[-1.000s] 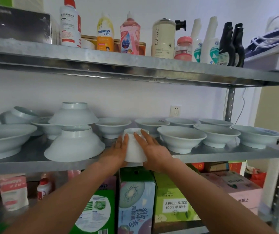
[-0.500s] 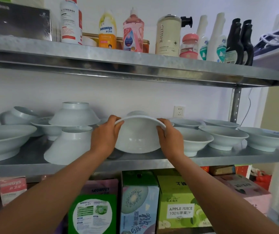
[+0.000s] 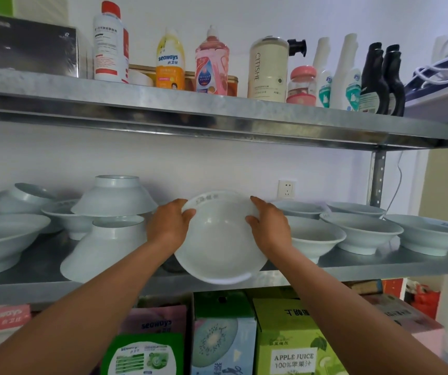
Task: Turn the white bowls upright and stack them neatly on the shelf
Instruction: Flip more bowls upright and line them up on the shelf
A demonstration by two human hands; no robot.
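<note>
1. Starting with the shelf [image 3: 379,263]: could catch the lower rim on its front edge while swinging level, jarring the grip.
2. Minding the neighbours next: may knock the upside-down bowl [image 3: 103,250] just to the left, or the upright bowl [image 3: 312,236] just to the right, if turned without first lifting clear; crowded on both sides.
3. Holding the white bowl [image 3: 220,247] at the shelf's front, between those two, overhanging the edge; cannot tell whether touching the metal. Tipped on its side, with mouth facing out toward the camera and foot pointing at the back wall. Being round, no true long axis; foot-to-mouth axis lying roughly level, front to back. Still to be rolled mouth-up, by this reading.
4. Gripping with left hand [image 3: 170,226] and right hand [image 3: 270,230] on opposite sides of the rim, toward its upper half.
5. Curling the fingers [image 3: 185,213] over the rim, pinching only that smooth thin edge; likely to slip forward and fall off the shelf if loosened mid-turn.
</note>
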